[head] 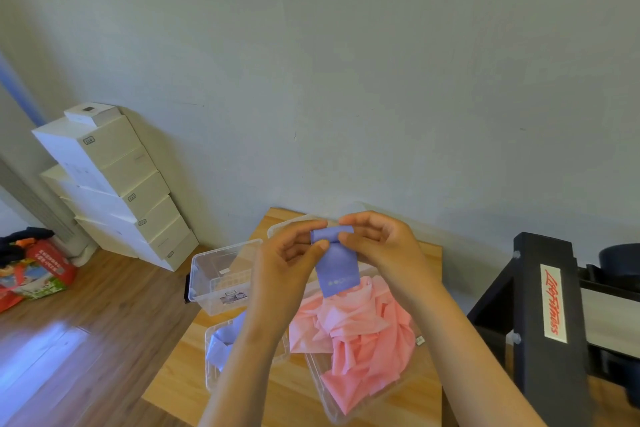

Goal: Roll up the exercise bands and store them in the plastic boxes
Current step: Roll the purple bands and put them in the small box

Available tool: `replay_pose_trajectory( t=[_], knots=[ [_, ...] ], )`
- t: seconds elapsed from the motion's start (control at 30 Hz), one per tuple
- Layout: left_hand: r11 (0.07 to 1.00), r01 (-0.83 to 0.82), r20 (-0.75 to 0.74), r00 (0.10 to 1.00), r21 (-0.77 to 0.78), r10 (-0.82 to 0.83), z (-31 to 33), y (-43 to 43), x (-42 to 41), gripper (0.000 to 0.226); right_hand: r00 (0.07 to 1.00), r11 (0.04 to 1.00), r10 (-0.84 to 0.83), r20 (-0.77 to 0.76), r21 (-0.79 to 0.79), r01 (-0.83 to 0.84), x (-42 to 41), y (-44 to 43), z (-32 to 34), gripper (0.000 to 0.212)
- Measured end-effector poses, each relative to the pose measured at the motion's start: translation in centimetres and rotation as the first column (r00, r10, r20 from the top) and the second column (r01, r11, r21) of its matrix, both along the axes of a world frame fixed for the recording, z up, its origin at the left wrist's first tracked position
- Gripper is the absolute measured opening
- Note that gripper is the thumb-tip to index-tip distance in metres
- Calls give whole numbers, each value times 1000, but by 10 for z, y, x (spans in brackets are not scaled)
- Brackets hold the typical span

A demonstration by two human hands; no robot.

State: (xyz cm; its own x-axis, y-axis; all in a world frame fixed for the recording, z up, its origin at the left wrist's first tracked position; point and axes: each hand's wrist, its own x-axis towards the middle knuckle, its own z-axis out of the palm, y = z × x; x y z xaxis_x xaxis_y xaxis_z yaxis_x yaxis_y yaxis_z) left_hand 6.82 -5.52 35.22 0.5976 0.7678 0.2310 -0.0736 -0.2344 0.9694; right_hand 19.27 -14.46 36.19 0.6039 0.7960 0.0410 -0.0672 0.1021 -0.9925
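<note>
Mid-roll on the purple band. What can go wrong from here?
1. The left hand and right hand only pinch the purple band at its rolled top; a slip could unwind it.
2. Its loose tail hangs over the heaped pink bands and may tangle.
3. The clear box at left seems to overhang the table edge; a bump might tip it.

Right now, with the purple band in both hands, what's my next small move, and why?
Probably roll the purple band down another turn: the left hand and right hand pinch only a short roll at its top, and a flat tail hangs loose above the pink bands.
</note>
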Motion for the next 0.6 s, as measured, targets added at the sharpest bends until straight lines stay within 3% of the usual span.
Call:
replay_pose_trajectory(
  t=[0.13, 0.23, 0.3, 0.5, 0.6],
  knots=[
    [999, 37, -24, 999, -33, -38, -1, 1, 0, 25, 1000, 1000, -24, 21, -3, 24, 1, -2, -2, 19],
    [976, 55, 12, 998, -210, -54, 2, 2, -1, 18, 999, 1000, -13, 39, 9, 13, 1, -2, 0, 23],
    [962, 63, 6, 998, -266, -64, 1, 3, -2, 32, 999, 1000, -6, 49, 15, 5, 0, -2, 1, 25],
    [960, 5, 2, 1000, -281, -5, 3, 6, -1, 7, 993, 1000, -6, 117, -2, 6, -4, -2, 1, 30],
    [969, -16, 5, 1000, -247, 18, 5, 6, -1, 15, 994, 1000, 11, 106, -11, -10, -2, -1, -2, 33]
  ],
)
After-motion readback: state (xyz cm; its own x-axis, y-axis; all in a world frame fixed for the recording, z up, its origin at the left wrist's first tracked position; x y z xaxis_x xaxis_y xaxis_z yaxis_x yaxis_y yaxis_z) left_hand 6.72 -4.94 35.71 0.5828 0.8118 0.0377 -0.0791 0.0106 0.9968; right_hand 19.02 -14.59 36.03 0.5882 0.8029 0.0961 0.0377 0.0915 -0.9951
